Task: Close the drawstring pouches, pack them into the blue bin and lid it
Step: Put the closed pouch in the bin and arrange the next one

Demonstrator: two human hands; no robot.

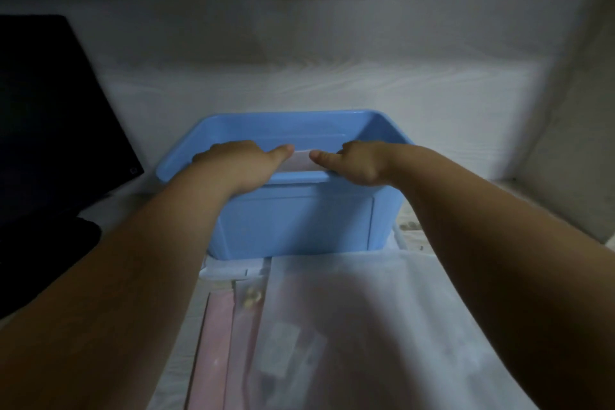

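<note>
**Entry: packing step, pouch going into bin**

Step in hand, as judged: packing. Bin not yet lidded.

- Blue rectangular plastic bin [293, 220]: upright and open on the white cloth-covered surface [366, 93].
- Pale, translucent flat pouch [301, 161]: inside the bin against its near wall; only a strip shows between the two thumbs.
- Left hand [239, 163] and right hand [356, 161]: both over the near rim, thumbs pointing at each other. Fingers are hidden in the bin, so grip or press cannot be told.
- Frosted white pouch [349, 326] and pink pouch [216, 343]: lying below the forearms, nearer than the bin, unpacked.
- Black flat panel [50, 110]: left of the bin.

Next move calls for letting go of the seated pouch and reaching back for those outside.
</note>
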